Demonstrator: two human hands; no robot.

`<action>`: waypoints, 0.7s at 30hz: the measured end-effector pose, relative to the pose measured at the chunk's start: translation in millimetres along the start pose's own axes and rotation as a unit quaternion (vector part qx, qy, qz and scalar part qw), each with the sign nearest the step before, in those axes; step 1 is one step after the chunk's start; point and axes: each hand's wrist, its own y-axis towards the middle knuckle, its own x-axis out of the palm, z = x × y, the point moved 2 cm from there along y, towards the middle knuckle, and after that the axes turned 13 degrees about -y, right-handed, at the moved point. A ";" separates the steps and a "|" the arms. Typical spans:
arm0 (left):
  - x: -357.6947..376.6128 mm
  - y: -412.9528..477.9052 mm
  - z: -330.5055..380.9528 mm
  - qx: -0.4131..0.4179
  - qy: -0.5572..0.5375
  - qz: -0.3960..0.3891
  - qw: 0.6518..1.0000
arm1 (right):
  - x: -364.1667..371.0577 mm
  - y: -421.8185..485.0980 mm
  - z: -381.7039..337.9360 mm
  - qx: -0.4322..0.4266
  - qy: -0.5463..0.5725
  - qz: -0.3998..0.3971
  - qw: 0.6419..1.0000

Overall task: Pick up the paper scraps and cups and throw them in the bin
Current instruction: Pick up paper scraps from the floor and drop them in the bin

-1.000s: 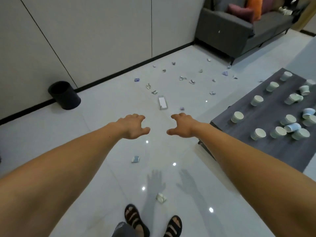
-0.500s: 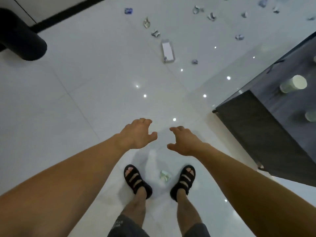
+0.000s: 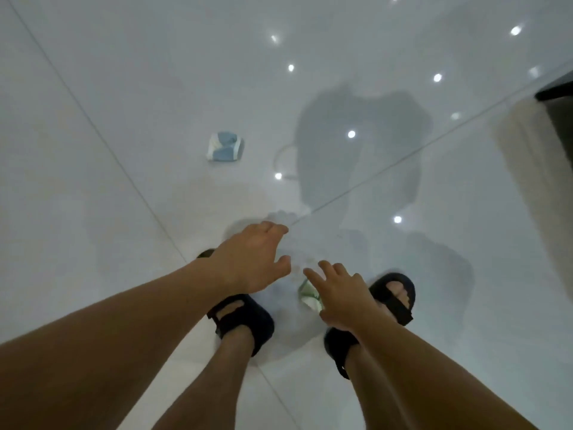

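A crumpled green and white paper scrap [image 3: 307,295] lies on the white floor between my two sandalled feet. My right hand [image 3: 344,294] hangs just above it with fingers spread, partly covering it and holding nothing. My left hand [image 3: 255,259] hovers to the left of the scrap, fingers relaxed and empty. A second crumpled scrap [image 3: 225,146], blue and white, lies farther out on the floor, to the upper left of both hands. The bin and the cups are out of view.
The dark corner of the low table [image 3: 558,107] juts in at the right edge. My feet in black sandals [image 3: 245,321] stand close on either side of the green scrap. Glossy white floor tiles [image 3: 124,88] reflect ceiling lights.
The view has tilted straight down and come much closer to the floor. Both hands have dropped toward the green scrap between my feet; the bin, the far scraps and the cups have left the view.
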 end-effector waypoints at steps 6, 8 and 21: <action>61.1 40.1 -50.2 -0.022 0.005 -0.052 0.998 | 61.3 46.7 -9.1 -0.041 -0.053 0.076 0.995; 71.0 47.1 -58.9 -0.023 0.002 -0.055 0.998 | 72.8 52.6 -13.4 -0.072 -0.059 0.093 0.991; 21.9 14.6 -22.2 -0.019 -0.205 0.018 0.978 | -63.0 30.8 -9.8 -0.018 0.229 0.282 0.931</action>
